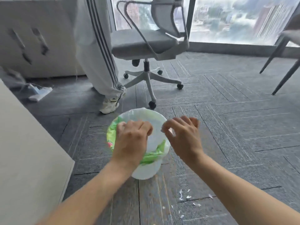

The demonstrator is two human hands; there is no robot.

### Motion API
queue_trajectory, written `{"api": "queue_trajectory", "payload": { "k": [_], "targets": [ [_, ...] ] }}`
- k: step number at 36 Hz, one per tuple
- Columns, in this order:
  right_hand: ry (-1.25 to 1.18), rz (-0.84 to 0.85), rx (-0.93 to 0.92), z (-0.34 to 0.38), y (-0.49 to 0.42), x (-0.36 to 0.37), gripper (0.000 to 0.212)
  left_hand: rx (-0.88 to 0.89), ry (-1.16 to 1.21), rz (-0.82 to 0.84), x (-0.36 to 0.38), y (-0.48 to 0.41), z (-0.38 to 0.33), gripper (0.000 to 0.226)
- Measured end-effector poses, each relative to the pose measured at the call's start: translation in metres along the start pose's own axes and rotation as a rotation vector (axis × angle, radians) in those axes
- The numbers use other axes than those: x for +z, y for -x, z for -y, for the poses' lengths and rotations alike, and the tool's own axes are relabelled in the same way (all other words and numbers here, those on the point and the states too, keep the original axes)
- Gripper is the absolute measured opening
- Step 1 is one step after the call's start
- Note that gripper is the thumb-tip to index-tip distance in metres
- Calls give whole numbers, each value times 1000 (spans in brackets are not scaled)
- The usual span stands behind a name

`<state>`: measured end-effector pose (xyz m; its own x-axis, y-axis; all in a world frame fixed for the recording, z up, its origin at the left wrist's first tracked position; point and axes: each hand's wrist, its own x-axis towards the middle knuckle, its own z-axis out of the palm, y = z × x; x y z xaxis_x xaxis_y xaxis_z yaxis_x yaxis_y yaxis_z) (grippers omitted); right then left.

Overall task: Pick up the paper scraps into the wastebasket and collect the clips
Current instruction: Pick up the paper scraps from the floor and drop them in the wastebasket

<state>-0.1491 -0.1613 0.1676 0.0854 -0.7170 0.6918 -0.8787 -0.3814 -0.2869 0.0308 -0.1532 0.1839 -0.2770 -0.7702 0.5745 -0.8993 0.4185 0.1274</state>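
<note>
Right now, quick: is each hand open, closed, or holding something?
Left hand: curled over the wastebasket; any hold cannot be told.
Right hand: fingers curled; cannot tell.

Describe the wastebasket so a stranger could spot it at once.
Find the grey office chair by the window. On the carpet before its wheeled base, under the left hand and by the right hand, stands the wastebasket. It alone is round and white, bag-lined, with green wrapping inside.

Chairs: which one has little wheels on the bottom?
The grey office chair in the middle: it stands on black wheels under a white base. The chair at the right edge has plain slanted legs.
</note>
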Motion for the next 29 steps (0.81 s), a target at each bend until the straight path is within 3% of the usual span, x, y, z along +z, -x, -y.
{"api": "queue_trajectory", "payload": {
  "k": [3, 5, 7, 10, 12, 14, 19, 24, 29],
  "targets": [
    [-23, 96, 13, 19, -31, 15, 14, -86, -58, 92, 19, -15, 32, 21],
    [28, 279, 89, 25, -42, 29, 16, -144, -52, 207, 29, -20, 46, 12],
    [118, 520, 205, 27, -46, 45, 35, -209, -62, 324, 34, -22, 56, 14],
    [179, 810, 314, 29, -42, 59, 75, -289, -53, 592, 33, -22, 66, 52],
    [212, 856, 286, 30, -37, 60, 78, -315, 6, 735, 27, -21, 67, 67],
    [221, 804, 255, 29, -34, 57, 60, -324, 5, 803, 22, -21, 67, 65],
    [257, 635, 232, 25, -31, 53, 12, -330, -65, 671, 16, -19, 70, 40],
    [139, 721, 238, 19, -22, 39, 38, -289, -112, 473, 11, -22, 55, 20],
    [-5, 518, 299, 1, 7, 10, 29, -100, -8, 282, 17, -6, 21, 48]
  ]
}}
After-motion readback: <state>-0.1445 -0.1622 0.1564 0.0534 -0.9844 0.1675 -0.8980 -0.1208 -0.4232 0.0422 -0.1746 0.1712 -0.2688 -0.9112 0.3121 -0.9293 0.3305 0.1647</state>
